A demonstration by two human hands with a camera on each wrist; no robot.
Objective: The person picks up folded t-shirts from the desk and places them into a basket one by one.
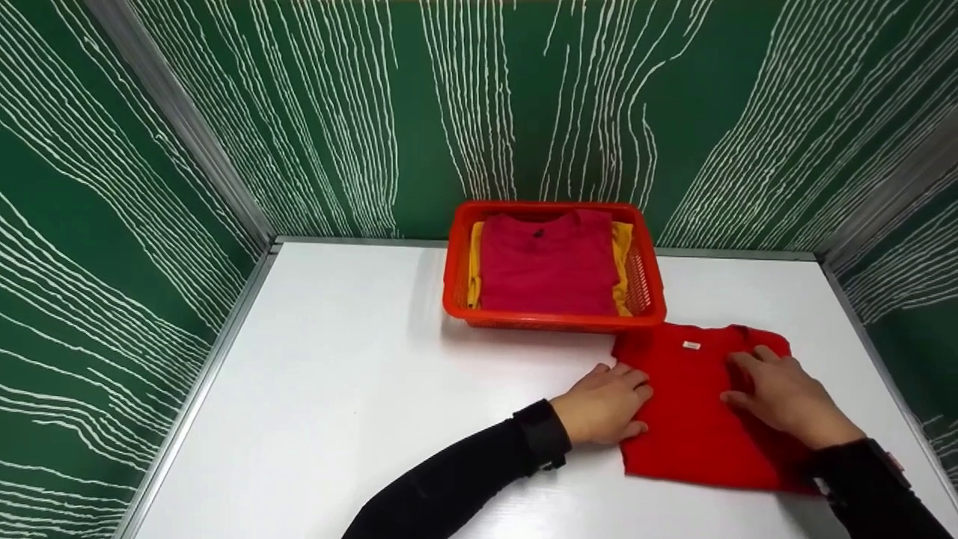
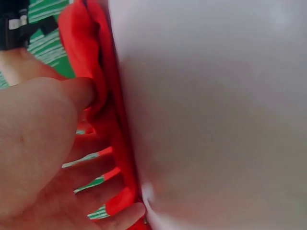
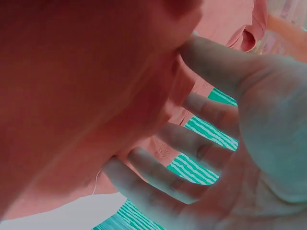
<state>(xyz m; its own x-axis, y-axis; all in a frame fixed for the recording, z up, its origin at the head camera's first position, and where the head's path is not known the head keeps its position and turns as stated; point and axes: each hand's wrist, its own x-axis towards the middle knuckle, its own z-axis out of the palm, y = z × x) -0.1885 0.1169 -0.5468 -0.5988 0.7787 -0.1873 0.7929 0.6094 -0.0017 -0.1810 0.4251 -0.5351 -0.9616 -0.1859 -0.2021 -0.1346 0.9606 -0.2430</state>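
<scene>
A red T-shirt (image 1: 681,427), folded into a rough rectangle, lies flat at the right of the white table. A small white label (image 1: 691,345) shows near its neckline. Along the shirt's left edge, my left hand (image 1: 605,404) rests with fingers spread; in the left wrist view its thumb and fingertips touch the folded red cloth (image 2: 112,129). My right hand (image 1: 786,393) lies over the shirt's right part, and the right wrist view has its slightly bent fingers (image 3: 201,148) touching the fabric. Neither hand visibly pinches the cloth.
Behind the shirt stands a red plastic basket (image 1: 554,322) holding a folded crimson shirt (image 1: 546,273) on top of yellow cloth (image 1: 621,262). Its front right corner meets the red shirt's top edge. Green panels (image 1: 539,97) with white wavy lines enclose the white table (image 1: 337,389).
</scene>
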